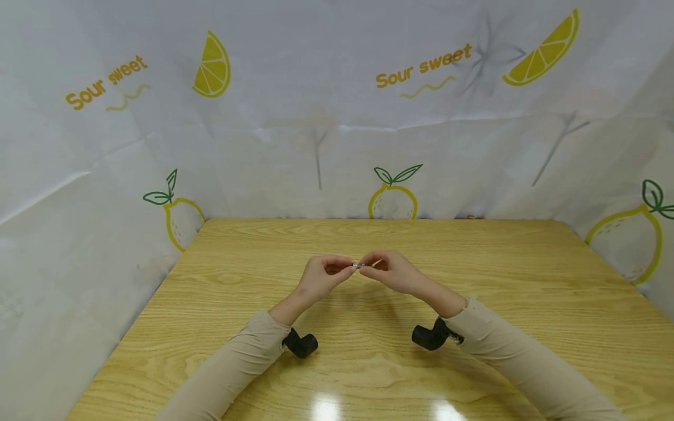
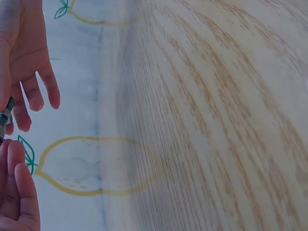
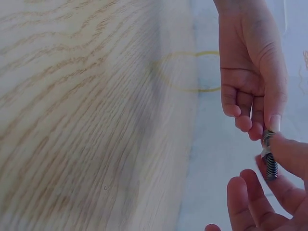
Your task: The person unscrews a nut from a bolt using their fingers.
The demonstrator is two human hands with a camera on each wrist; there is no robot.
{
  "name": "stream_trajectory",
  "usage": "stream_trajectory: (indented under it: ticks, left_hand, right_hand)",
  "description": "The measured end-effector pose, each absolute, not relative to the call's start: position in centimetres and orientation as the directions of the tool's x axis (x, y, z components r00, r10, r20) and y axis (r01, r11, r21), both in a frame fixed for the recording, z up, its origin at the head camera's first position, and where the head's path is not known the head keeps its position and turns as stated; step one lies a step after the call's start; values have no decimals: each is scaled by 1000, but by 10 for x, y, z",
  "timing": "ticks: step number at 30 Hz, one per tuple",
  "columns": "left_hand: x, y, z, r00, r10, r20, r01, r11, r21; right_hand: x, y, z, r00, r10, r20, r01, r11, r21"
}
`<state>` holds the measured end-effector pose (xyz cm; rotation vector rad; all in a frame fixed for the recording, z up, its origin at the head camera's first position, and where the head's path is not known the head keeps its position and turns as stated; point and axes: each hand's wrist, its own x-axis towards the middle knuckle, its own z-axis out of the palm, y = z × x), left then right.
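A small metal bolt (image 3: 272,169) with visible threads is held between both hands above the table, with a nut (image 3: 266,152) around its middle. My left hand (image 1: 321,276) pinches one end of the bolt between thumb and fingertips. From the other side, my right hand (image 1: 396,272) has its thumb and index finger on the nut, its other fingers loosely spread. In the left wrist view the bolt (image 2: 4,117) shows only at the left edge, partly cut off. Fingers hide the bolt's end in the left hand.
Beneath the hands lies a wood-grain table (image 1: 368,374). A white cloth (image 1: 295,169) with lemon prints hangs behind it and at both sides. A black angled mount sits at each sleeve cuff, the left mount (image 1: 301,344) and the right mount (image 1: 429,337).
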<state>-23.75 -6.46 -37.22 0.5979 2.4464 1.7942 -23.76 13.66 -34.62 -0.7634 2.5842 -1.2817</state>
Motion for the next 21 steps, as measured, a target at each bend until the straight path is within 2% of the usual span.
stream_trajectory:
  ticks: [4, 12, 21]
  left_hand:
    - [-238, -65, -373, -923, 337, 185, 277, 249, 928]
    - [-238, -65, -373, -920, 342, 190, 287, 257, 923]
    - [-237, -66, -372, -918, 344, 197, 293, 255, 921]
  right_hand:
    - [-238, 137, -346, -855, -508, 109, -390, 490, -779]
    - [-238, 138, -346, -853, -522, 24, -350, 537, -768]
    - [-238, 136, -347, -832, -542, 117, -413, 465, -783]
